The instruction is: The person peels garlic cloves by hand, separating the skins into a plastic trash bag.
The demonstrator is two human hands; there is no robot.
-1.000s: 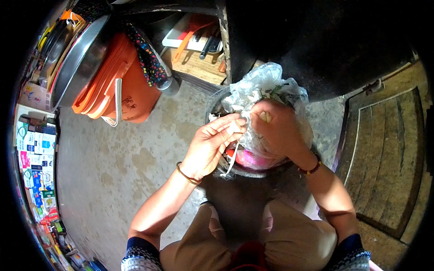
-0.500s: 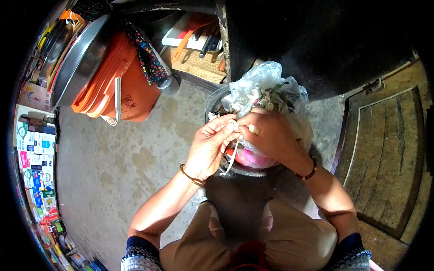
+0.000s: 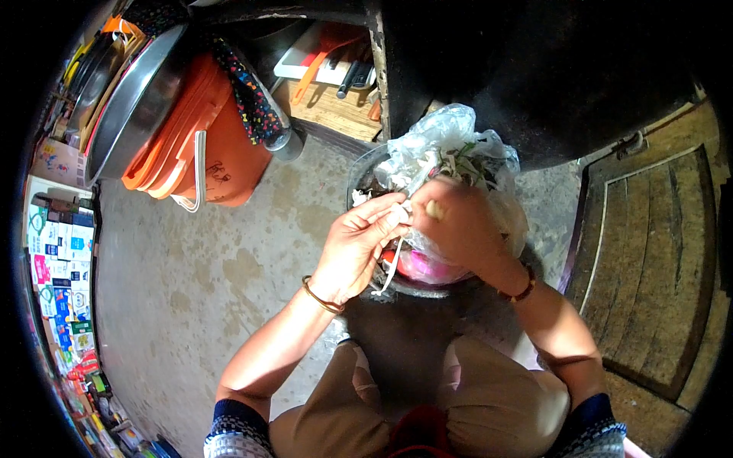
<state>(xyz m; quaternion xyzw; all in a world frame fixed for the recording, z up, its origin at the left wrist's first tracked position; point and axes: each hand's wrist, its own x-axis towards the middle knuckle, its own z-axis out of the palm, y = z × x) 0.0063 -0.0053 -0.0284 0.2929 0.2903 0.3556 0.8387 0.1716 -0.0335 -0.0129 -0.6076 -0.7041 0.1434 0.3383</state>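
My left hand (image 3: 353,243) is closed in a pinch on a small white garlic clove (image 3: 400,213) over the bin. My right hand (image 3: 456,221), smeared by motion, is right beside it with its fingers curled. A pale, peeled-looking garlic clove (image 3: 434,210) shows tucked among the right fingers; the right fingertips are hard to make out. Below both hands stands a round bin (image 3: 359,172) lined with a clear plastic bag (image 3: 447,122). Green and white vegetable scraps (image 3: 467,162) lie in it, along with something pink (image 3: 427,269). A thin white strip (image 3: 392,269) hangs near the bin's front edge.
Orange buckets (image 3: 237,164) and a metal basin (image 3: 137,103) stand at the left. A low shelf behind holds a wooden board (image 3: 336,111), an orange spatula (image 3: 308,79) and a white tray (image 3: 294,61). A wooden panel (image 3: 649,267) is at the right.
My right hand has shifted slightly up and away from the left fingertips, blurring as it goes. My left hand keeps its pinch, nearly in place.
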